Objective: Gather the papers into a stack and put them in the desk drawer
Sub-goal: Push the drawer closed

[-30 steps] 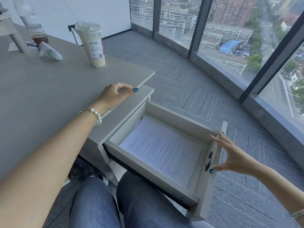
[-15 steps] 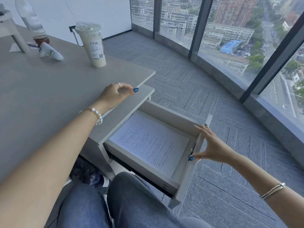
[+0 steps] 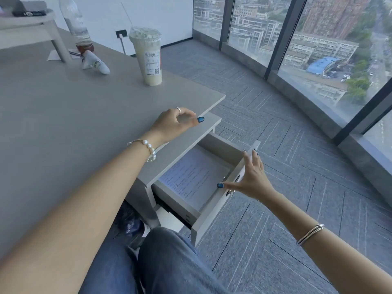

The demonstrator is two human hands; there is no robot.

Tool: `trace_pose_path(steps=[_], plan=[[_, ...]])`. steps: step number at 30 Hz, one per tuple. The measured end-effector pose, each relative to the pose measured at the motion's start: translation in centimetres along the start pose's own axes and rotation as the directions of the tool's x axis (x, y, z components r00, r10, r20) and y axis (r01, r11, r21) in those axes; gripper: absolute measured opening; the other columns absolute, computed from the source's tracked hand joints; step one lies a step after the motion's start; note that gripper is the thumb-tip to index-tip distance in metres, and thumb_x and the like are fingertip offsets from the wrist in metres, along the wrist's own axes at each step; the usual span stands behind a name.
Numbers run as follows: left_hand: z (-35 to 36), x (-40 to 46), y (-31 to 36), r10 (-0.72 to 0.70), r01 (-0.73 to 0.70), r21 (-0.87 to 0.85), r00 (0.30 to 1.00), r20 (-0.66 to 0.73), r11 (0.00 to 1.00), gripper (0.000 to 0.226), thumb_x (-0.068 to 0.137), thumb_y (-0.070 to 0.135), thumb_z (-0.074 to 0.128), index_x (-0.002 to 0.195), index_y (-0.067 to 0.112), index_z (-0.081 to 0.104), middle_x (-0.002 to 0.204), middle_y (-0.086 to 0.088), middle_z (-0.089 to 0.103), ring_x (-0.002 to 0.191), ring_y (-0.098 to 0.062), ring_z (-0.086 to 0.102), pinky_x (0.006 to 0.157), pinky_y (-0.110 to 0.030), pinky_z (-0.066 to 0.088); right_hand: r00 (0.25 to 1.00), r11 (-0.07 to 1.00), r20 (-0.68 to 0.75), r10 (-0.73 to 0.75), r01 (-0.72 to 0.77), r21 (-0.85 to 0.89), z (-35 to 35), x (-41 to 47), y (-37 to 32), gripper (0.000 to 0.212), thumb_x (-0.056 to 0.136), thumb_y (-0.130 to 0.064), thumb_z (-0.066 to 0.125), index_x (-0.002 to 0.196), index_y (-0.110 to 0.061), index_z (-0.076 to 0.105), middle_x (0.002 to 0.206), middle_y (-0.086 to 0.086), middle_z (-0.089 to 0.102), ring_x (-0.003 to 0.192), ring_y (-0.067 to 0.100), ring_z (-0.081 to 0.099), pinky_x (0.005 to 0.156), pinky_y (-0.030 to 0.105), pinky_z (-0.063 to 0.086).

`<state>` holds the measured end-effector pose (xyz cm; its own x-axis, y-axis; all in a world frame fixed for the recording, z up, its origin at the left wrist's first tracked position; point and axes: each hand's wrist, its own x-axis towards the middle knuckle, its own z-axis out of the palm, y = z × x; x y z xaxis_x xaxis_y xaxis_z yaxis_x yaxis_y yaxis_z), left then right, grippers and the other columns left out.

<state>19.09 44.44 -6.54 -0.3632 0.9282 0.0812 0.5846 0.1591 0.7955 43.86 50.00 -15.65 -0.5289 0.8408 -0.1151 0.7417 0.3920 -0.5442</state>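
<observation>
A stack of printed white papers (image 3: 194, 179) lies flat inside the grey desk drawer (image 3: 214, 205), which stands about half out from under the desk. My right hand (image 3: 249, 179) is flat against the outside of the drawer front, fingers spread, thumb by the metal handle. My left hand (image 3: 176, 123) rests on the desk's right edge above the drawer, fingers curled loosely, holding nothing. The inner part of the papers is hidden under the cabinet top.
On the grey desk (image 3: 63, 124) stand a lidded iced drink cup (image 3: 148, 56) with a straw, a plastic bottle (image 3: 77, 24) and a small white tube (image 3: 95, 62). My jeans-clad knees (image 3: 161, 262) sit just below the drawer. Grey carpet and floor-to-ceiling windows lie to the right.
My right hand has pushed the drawer front inward, so the drawer has slid from fully open to about half open. Less paper shows. My left hand has stayed put.
</observation>
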Motion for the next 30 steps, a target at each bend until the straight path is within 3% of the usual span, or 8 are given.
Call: trace_pose_path(steps=[3, 6, 13, 17, 26, 30], plan=[[-0.1, -0.1, 0.1, 0.001, -0.001, 0.001, 1.000, 0.002, 1.000, 0.042, 0.077, 0.052, 0.064, 0.109, 0.024, 0.066, 0.116, 0.009, 0.065, 0.110, -0.006, 0.054, 0.088, -0.020, 0.038, 1.000, 1.000, -0.012, 0.002, -0.003, -0.027, 0.9, 0.2, -1.2, 0.125, 0.059, -0.067, 0.068, 0.147, -0.005, 0.005, 0.159, 0.015, 0.003, 0.147, 0.027, 0.000, 0.118, 0.040, 0.006], [-0.1, 0.0, 0.1, 0.013, -0.013, 0.024, 1.000, 0.004, 1.000, 0.043, 0.077, 0.052, 0.063, 0.109, 0.024, 0.066, 0.119, 0.008, 0.065, 0.113, -0.007, 0.054, 0.089, -0.020, 0.037, 1.000, 1.000, 0.007, -0.007, 0.006, 0.015, 1.3, -0.2, -1.5, 0.119, 0.062, -0.065, 0.067, 0.147, -0.002, 0.012, 0.159, 0.013, 0.010, 0.147, 0.024, 0.008, 0.118, 0.037, 0.012], [-0.1, 0.0, -0.1, 0.020, -0.020, 0.010, 1.000, 0.008, 1.000, 0.044, 0.075, 0.057, 0.063, 0.107, 0.026, 0.066, 0.118, 0.008, 0.066, 0.115, -0.008, 0.055, 0.098, -0.026, 0.041, 0.995, 0.999, 0.090, -0.037, 0.034, 0.040, 1.8, -0.4, -2.0, 0.128, 0.059, -0.058, 0.075, 0.148, -0.005, 0.001, 0.161, 0.007, -0.004, 0.148, 0.020, 0.000, 0.117, 0.034, 0.010], [-0.1, 0.2, -0.1, 0.019, -0.019, 0.010, 1.000, 0.003, 1.000, 0.043, 0.075, 0.056, 0.063, 0.107, 0.027, 0.065, 0.120, 0.008, 0.065, 0.115, -0.008, 0.054, 0.093, -0.023, 0.040, 0.996, 0.996, 0.065, -0.056, 0.052, 0.070, 2.4, 0.4, -2.9, 0.127, 0.058, -0.057, 0.075, 0.149, -0.006, 0.002, 0.161, 0.008, -0.002, 0.148, 0.020, 0.003, 0.116, 0.034, 0.014], [-0.2, 0.5, -0.4, 0.024, -0.024, 0.018, 1.000, 0.002, 1.000, 0.043, 0.079, 0.052, 0.060, 0.110, 0.023, 0.065, 0.121, 0.006, 0.066, 0.116, -0.009, 0.055, 0.099, -0.027, 0.042, 0.991, 0.972, 0.044, -0.130, 0.118, 0.205, 4.7, 3.4, -5.5, 0.129, 0.052, -0.055, 0.077, 0.149, -0.011, 0.004, 0.161, 0.004, 0.001, 0.144, 0.025, 0.022, 0.114, 0.043, 0.030], [-0.1, 0.5, -0.5, 0.016, -0.016, 0.006, 1.000, 0.002, 1.000, 0.044, 0.080, 0.054, 0.059, 0.111, 0.024, 0.065, 0.119, 0.008, 0.066, 0.114, -0.009, 0.056, 0.098, -0.028, 0.042, 0.991, 0.966, 0.046, -0.124, 0.110, 0.234, 6.1, 4.8, -6.7, 0.130, 0.053, -0.056, 0.077, 0.149, -0.010, 0.001, 0.161, 0.004, -0.004, 0.145, 0.025, 0.021, 0.114, 0.043, 0.029]])
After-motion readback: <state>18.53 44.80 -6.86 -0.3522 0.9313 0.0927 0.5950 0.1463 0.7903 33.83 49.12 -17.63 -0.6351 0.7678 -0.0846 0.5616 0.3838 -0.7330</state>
